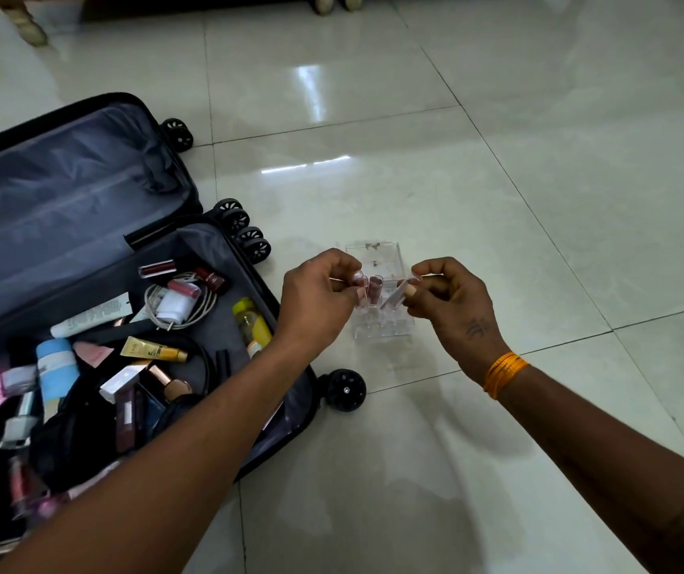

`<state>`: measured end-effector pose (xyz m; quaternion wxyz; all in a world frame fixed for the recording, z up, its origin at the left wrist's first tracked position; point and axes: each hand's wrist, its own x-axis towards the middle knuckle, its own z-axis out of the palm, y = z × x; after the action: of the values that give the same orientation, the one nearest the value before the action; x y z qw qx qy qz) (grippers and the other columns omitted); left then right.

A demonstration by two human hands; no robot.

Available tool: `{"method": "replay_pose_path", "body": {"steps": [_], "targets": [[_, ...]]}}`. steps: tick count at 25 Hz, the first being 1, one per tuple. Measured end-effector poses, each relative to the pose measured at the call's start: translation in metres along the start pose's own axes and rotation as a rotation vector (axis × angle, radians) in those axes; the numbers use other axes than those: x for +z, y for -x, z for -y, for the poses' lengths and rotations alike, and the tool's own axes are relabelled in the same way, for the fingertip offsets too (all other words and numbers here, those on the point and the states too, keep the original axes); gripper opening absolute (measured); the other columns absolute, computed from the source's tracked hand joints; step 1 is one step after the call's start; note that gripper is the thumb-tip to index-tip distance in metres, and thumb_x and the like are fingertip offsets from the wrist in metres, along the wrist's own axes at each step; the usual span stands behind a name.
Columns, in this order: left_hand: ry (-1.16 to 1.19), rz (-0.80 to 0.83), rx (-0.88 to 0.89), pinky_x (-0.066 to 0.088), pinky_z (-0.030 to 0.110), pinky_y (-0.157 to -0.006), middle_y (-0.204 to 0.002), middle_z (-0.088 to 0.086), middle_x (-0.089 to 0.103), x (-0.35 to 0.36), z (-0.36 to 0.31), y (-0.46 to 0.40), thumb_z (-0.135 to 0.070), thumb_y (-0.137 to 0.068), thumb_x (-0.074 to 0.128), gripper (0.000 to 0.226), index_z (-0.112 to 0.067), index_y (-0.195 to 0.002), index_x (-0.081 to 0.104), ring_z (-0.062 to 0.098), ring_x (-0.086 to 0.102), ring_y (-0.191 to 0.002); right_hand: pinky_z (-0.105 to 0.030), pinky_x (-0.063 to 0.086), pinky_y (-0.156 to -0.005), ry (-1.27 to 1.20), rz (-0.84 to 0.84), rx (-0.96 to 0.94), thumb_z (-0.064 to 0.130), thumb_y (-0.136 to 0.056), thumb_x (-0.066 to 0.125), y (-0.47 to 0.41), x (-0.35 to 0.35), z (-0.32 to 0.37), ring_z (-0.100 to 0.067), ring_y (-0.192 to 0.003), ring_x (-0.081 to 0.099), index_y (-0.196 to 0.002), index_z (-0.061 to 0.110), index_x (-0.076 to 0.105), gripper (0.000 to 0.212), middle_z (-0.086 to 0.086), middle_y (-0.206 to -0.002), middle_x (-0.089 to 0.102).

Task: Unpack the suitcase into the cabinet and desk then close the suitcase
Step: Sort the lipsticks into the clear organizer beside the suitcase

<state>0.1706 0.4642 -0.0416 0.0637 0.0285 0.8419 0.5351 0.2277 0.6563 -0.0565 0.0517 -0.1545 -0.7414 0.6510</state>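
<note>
Sorting lipsticks into the clear organizer [377,258] right of the open suitcase [83,250]: left hand [317,296] and right hand [446,298] each pinch one tube. Next, seat both upright, then fetch more from the suitcase.

Low at centre frame, a clear organiser [379,283] sits on the tiled floor [497,180]. The left hand [317,294] pinches one small tube [360,298] at it, and the right hand [450,302] pinches another tube [394,298] tilted over it. An orange band [505,372] circles the right wrist. At left the suitcase [83,192] lies open, its lower half littered with cosmetics [95,366] and a coiled charger [176,304].
</note>
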Motion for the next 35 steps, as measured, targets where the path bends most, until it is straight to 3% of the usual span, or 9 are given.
{"method": "replay_pose_path", "body": {"steps": [3,8,12,17,20,25,30,32,35], "targets": [[-0.035,-0.005,0.053,0.053,0.011,-0.066,-0.088,-0.007,0.074,0.005,0.003,0.001,0.004,-0.081,0.08,0.029,-0.018,-0.099,0.076,-0.002,0.073,-0.076,-0.038,0.065,-0.078,0.101,-0.05,-0.07,0.01,-0.09,0.078,0.0,0.003,-0.003,-0.022,-0.086,0.074,-0.104,0.016,0.068,0.019,0.002,-0.095,0.073],[-0.103,0.02,0.128,0.058,0.014,-0.074,-0.086,-0.015,0.075,0.009,0.009,0.001,0.007,-0.078,0.079,0.035,-0.019,-0.101,0.079,-0.003,0.072,-0.081,-0.019,0.057,-0.072,0.291,-0.02,-0.242,0.012,-0.09,0.078,0.003,0.012,-0.004,-0.008,-0.081,0.073,-0.103,0.017,0.066,0.018,0.008,-0.095,0.073],[-0.118,-0.007,0.15,0.053,0.009,-0.068,-0.084,-0.017,0.073,0.01,0.01,0.001,0.003,-0.083,0.077,0.03,-0.02,-0.102,0.078,-0.006,0.07,-0.078,-0.02,0.059,-0.069,0.439,-0.025,-0.356,0.014,-0.092,0.074,0.003,0.016,-0.005,-0.004,-0.083,0.071,-0.1,0.017,0.061,0.015,0.01,-0.092,0.071],[-0.179,-0.004,0.236,0.056,0.016,-0.071,-0.09,-0.011,0.075,0.011,0.011,0.003,0.005,-0.082,0.071,0.033,-0.02,-0.101,0.081,0.002,0.071,-0.079,-0.018,0.057,-0.067,0.499,-0.022,-0.442,0.02,-0.095,0.069,0.001,0.021,-0.001,-0.006,-0.083,0.071,-0.099,0.016,0.061,0.01,0.01,-0.09,0.07],[-0.267,0.023,0.284,0.057,0.021,-0.075,-0.095,-0.004,0.073,0.014,0.015,0.003,0.002,-0.082,0.073,0.035,-0.022,-0.107,0.081,0.007,0.068,-0.079,-0.023,0.059,-0.069,0.55,0.003,-0.473,0.019,-0.096,0.068,-0.001,0.024,-0.006,-0.007,-0.083,0.071,-0.099,0.016,0.06,0.008,0.013,-0.091,0.068],[-0.284,-0.008,0.225,0.053,0.021,-0.071,-0.103,-0.002,0.067,0.009,0.01,0.004,-0.015,-0.087,0.078,0.035,-0.021,-0.121,0.07,0.001,0.062,-0.078,-0.029,0.06,-0.07,0.574,-0.005,-0.457,0.022,-0.097,0.071,-0.003,0.025,-0.017,-0.011,-0.085,0.07,-0.102,0.016,0.064,0.011,0.005,-0.099,0.069],[-0.015,-0.031,0.039,0.063,0.036,-0.079,-0.096,-0.006,0.075,-0.031,-0.003,-0.007,-0.018,-0.089,0.077,0.019,-0.027,-0.105,0.077,0.014,0.073,-0.085,-0.032,0.057,-0.068,0.524,-0.08,-0.468,0.024,-0.094,0.07,0.003,0.039,0.004,-0.01,-0.078,0.067,-0.093,0.018,0.063,0.009,0.007,-0.091,0.066],[0.044,-0.025,0.003,0.065,0.041,-0.078,-0.094,0.001,0.076,-0.058,-0.008,-0.007,-0.015,-0.092,0.075,0.013,-0.026,-0.099,0.076,0.022,0.075,-0.087,-0.032,0.056,-0.069,0.467,-0.078,-0.462,0.021,-0.092,0.069,0.007,0.054,0.025,-0.011,-0.077,0.067,-0.088,0.02,0.063,0.007,0.008,-0.087,0.067],[0.003,0.077,-0.013,0.059,0.037,-0.07,-0.093,0.016,0.075,-0.114,-0.014,0.008,-0.008,-0.094,0.073,0.012,-0.016,-0.103,0.076,0.019,0.071,-0.078,-0.032,0.057,-0.073,0.285,0.057,-0.319,0.022,-0.09,0.071,0.015,0.088,0.054,-0.013,-0.077,0.068,-0.086,0.025,0.067,0.006,0.009,-0.086,0.07]]}}
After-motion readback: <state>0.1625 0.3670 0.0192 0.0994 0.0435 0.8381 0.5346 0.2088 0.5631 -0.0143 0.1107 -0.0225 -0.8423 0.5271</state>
